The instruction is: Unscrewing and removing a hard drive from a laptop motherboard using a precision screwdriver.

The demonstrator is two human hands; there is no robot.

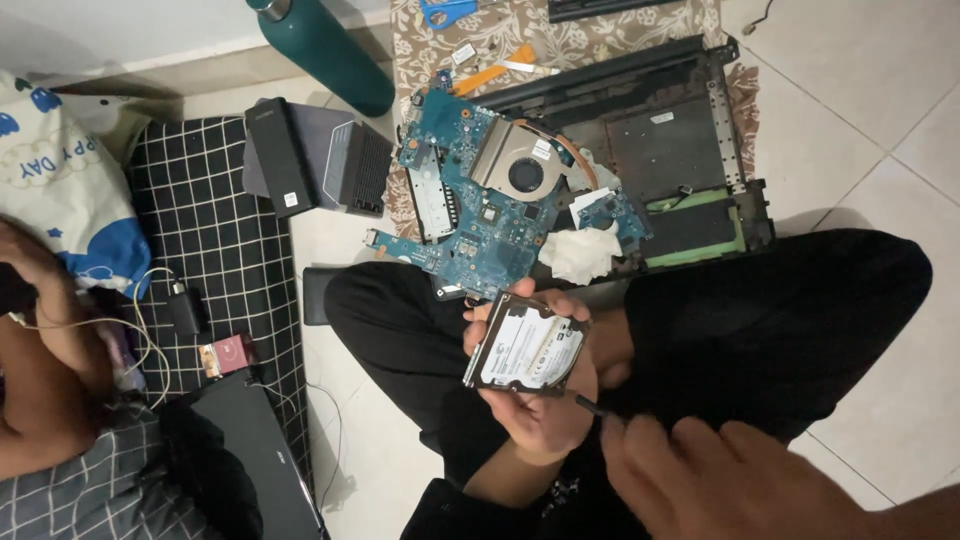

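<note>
Centrally, a laptop hard drive [527,345] was held above the lap, label side up and slightly tilted, in the left hand [540,400], whose grip was closed around its edges with fingers curled over the far side. The drive was judged to be rigid, fairly light and flat, with smooth metal faces likely to slip; its exposed circuit side and connector were judged fragile, so the narrow side edges seemed the safest place for a hold. The right hand [720,475] was pinched on a thin dark tool [592,405], its tip close to the drive's lower corner. Beyond the knees, a blue motherboard [480,200] with a fan [525,175] lay over an opened laptop base [680,130] on a patterned cloth [410,60]. A crumpled white tissue [580,255] was seen beside it, and a green bottle [330,45] farther off on the floor.
</note>
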